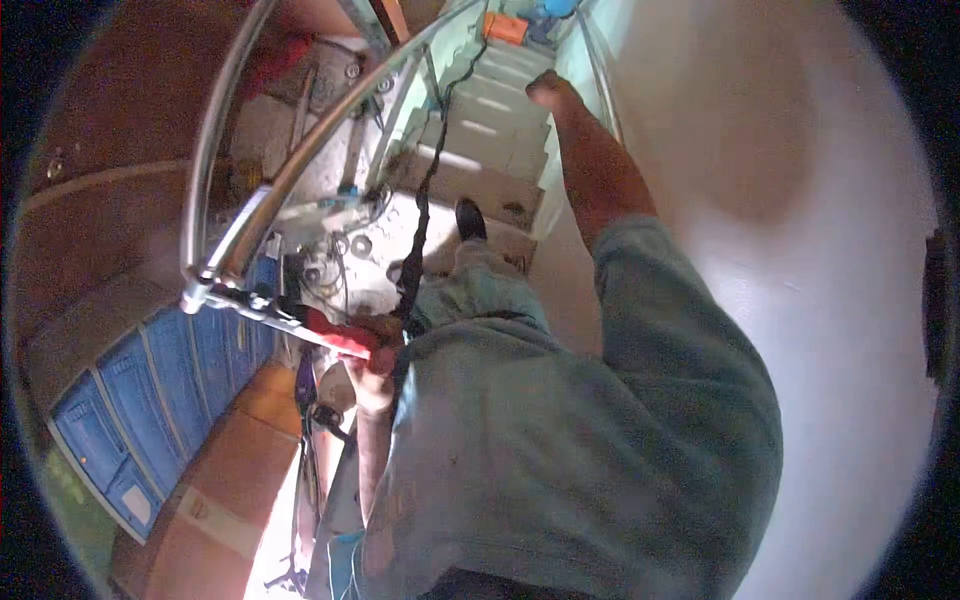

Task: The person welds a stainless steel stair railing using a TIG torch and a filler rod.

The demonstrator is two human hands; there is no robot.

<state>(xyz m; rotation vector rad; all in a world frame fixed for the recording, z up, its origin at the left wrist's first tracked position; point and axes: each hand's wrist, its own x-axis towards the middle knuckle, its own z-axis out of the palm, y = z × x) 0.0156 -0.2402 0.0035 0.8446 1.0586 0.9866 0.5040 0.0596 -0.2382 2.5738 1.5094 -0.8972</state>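
The left hand [375, 350] is clenched around a red-bodied tool [340, 338] pressed against the lower end of the curved polished steel stair railing [262, 195]. A black cable [422, 200] trails from the tool up the grey concrete steps [490, 130] right of the railing; it could snag a foot or jerk the tool off line. Further right, the right hand [550, 90] reaches toward the white wall [720, 150]; its grip cannot be determined.

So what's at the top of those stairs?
On the stairs, at the top, sits an orange object with something blue beside it. Beyond that is out of frame.
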